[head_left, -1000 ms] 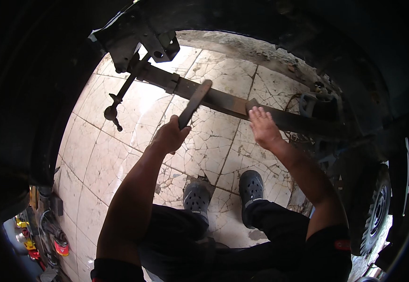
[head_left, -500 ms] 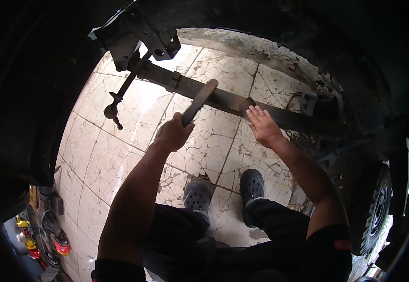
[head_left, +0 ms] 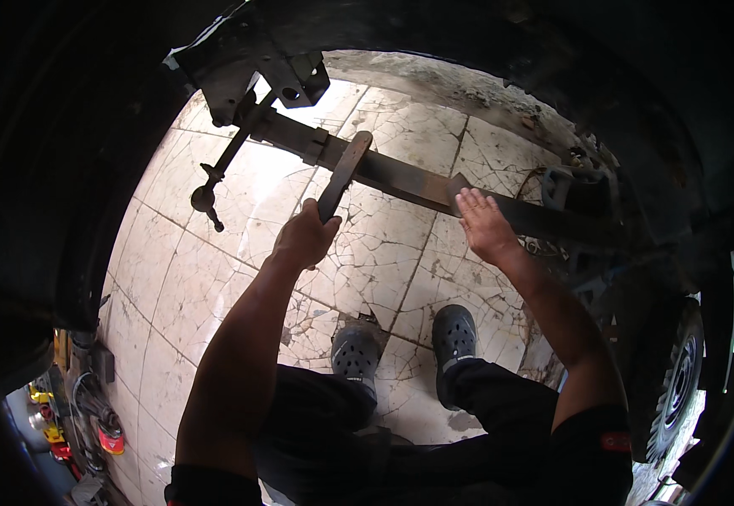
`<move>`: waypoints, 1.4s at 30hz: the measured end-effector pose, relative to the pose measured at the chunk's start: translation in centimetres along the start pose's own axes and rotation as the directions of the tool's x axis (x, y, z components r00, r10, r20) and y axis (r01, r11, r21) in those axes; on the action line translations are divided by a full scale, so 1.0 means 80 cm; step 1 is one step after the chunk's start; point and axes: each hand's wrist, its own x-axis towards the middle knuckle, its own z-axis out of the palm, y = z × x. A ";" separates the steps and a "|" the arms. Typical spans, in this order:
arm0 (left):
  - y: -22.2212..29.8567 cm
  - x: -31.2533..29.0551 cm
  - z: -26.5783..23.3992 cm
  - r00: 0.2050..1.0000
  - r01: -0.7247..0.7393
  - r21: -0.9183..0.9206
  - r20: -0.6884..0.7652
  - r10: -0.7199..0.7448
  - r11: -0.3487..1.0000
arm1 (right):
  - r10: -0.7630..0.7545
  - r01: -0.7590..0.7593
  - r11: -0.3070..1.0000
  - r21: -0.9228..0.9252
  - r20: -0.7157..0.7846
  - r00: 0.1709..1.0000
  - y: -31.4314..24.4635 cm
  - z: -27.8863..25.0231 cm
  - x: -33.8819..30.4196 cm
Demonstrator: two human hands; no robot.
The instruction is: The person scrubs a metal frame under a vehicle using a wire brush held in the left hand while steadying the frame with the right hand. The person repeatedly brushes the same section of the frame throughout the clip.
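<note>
A long dark leaf spring (head_left: pixel 409 184) runs across the upper middle, sloping down to the right beneath a vehicle. My left hand (head_left: pixel 305 234) is wrapped round a flat metal bar (head_left: pixel 350 162) with a rounded, rusty end. That bar lies crosswise over the spring, right of a clamp band (head_left: pixel 314 145); whether they touch I cannot tell. My right hand (head_left: pixel 488 226) is flat, fingers stretched out, against a small dark flat piece (head_left: pixel 458 183) at the spring. Beside that piece the spring has a brownish patch.
A rod with a ball end (head_left: pixel 203 199) hangs at the left, near a holed metal bracket (head_left: pixel 299 82). Dark vehicle bodywork arches overhead. Below are cracked pale tiles (head_left: pixel 400 278) and my grey clogs (head_left: pixel 356 352). A tyre (head_left: pixel 679 379) stands right; a red container (head_left: pixel 111 440) lies lower left.
The bar in my left hand has slid left along the spring, toward the clamp band. My right hand and the dark piece have shifted slightly right.
</note>
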 end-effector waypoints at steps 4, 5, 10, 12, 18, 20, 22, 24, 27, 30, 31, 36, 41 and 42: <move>-0.022 0.007 0.009 0.969 -0.240 0.212 0.116 0.220 0.947 | 0.125 -0.125 0.991 -0.047 0.005 0.992 0.003 0.007 0.005; -0.020 0.007 0.010 0.981 -0.191 0.190 0.079 0.179 0.963 | 0.138 -0.137 0.989 -0.050 0.013 0.990 0.000 0.010 0.006; 0.005 0.001 0.000 0.998 0.022 0.024 0.064 -0.023 0.999 | 0.106 -0.105 0.994 -0.025 0.029 0.994 0.002 0.011 -0.003; 0.002 -0.003 -0.006 0.996 -0.010 0.055 0.089 0.005 0.998 | 0.111 -0.110 0.994 -0.016 0.033 0.993 -0.004 0.001 0.002; -0.009 0.007 0.001 0.999 -0.017 0.075 -0.036 0.020 0.997 | -0.050 0.050 0.999 0.022 0.007 0.999 -0.037 0.003 0.011; 0.000 0.003 -0.001 0.997 0.014 0.037 0.076 -0.017 0.999 | 0.005 -0.005 1.000 0.018 0.009 1.000 -0.014 0.001 0.006; 0.019 -0.008 -0.008 0.983 0.002 0.041 0.183 -0.010 0.999 | 0.093 -0.094 0.995 -0.022 -0.016 0.996 0.011 0.003 -0.005; 0.000 -0.001 -0.003 0.991 -0.102 0.106 0.101 0.091 0.989 | 0.140 -0.140 0.990 -0.037 0.000 0.990 0.003 0.002 0.000; -0.026 0.014 0.001 0.993 -0.113 0.107 -0.032 0.117 0.988 | 0.077 -0.077 0.996 -0.049 0.018 0.997 -0.028 0.002 0.008; -0.010 0.003 -0.003 0.996 -0.076 -0.017 0.051 0.077 0.997 | -0.003 0.003 1.000 -0.002 0.025 1.000 -0.020 -0.001 0.001; 0.000 -0.004 -0.003 0.992 -0.081 -0.037 0.096 0.084 0.996 | -0.025 0.025 0.999 0.022 0.024 0.999 -0.010 -0.003 -0.003; -0.008 0.001 0.003 0.984 -0.170 0.216 0.082 0.156 0.961 | 0.177 -0.176 0.984 -0.035 0.031 0.984 0.015 -0.005 -0.004; -0.004 0.003 -0.001 0.995 -0.038 -0.001 0.093 0.038 0.999 | 0.005 -0.005 1.000 -0.008 0.035 0.999 -0.018 -0.001 -0.008; -0.005 0.001 0.001 0.989 -0.082 0.035 0.122 0.078 0.996 | -0.017 0.016 1.000 0.016 0.037 0.999 -0.010 -0.008 -0.008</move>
